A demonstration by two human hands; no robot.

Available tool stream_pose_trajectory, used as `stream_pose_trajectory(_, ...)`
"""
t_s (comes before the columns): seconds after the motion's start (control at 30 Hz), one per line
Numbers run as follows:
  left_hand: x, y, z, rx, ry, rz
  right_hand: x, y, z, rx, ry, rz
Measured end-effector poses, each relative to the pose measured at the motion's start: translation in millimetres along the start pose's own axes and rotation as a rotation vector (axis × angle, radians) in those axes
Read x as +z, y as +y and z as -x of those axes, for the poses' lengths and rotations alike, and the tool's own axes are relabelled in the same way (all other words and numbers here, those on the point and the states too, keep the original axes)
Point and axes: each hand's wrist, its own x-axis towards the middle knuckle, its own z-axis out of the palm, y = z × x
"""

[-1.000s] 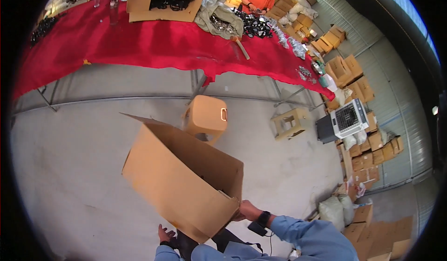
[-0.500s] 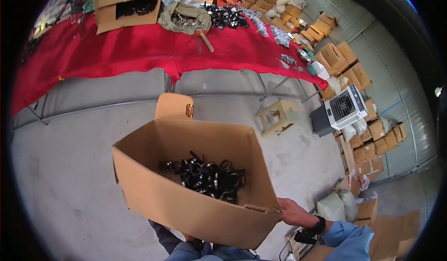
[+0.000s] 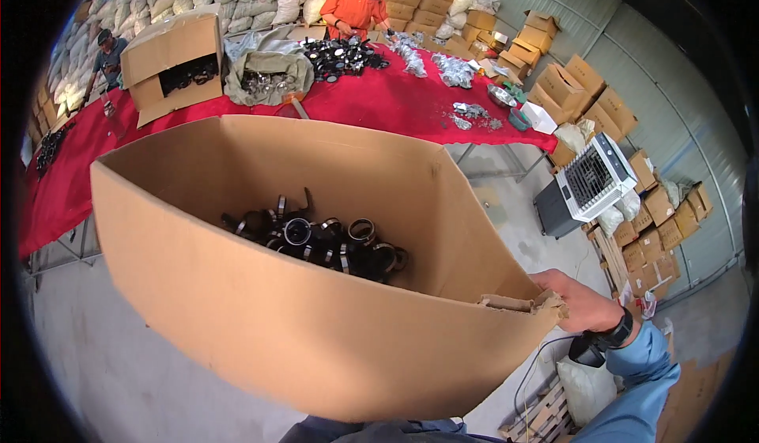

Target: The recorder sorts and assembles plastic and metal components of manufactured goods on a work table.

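A large open-topped cardboard box is lifted in front of me, above the floor and tilted. Inside lies a heap of black ring-shaped parts, several with shiny metal bands. My right hand is closed on the box's right corner, beside a torn hand slot; a dark band is round that wrist. My left hand does not show; the box may be hiding it.
A long table under a red cloth lies ahead, bearing another cardboard box, a cloth sack and black parts. A person in orange works behind it. An air cooler stands right, near stacked cartons.
The box has risen and come closer, looking larger and now covering the table's near edge and the stool. My right hand has risen with it. The view has tipped up.
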Motion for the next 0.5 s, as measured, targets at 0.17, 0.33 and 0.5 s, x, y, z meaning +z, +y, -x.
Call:
stream_pose_trajectory(0.17,51,-9,-95,0.0,-0.066,-0.033,-45,1,-39,-0.083,0.073,0.13)
stream_pose_trajectory(0.33,115,-15,-204,0.014,-0.124,-0.059,-119,1,-115,-0.19,-0.009,0.362)
stream_pose_trajectory(0.5,146,28,-258,0.047,-0.104,-0.154,-189,10,-186,-0.225,0.089,0.468)
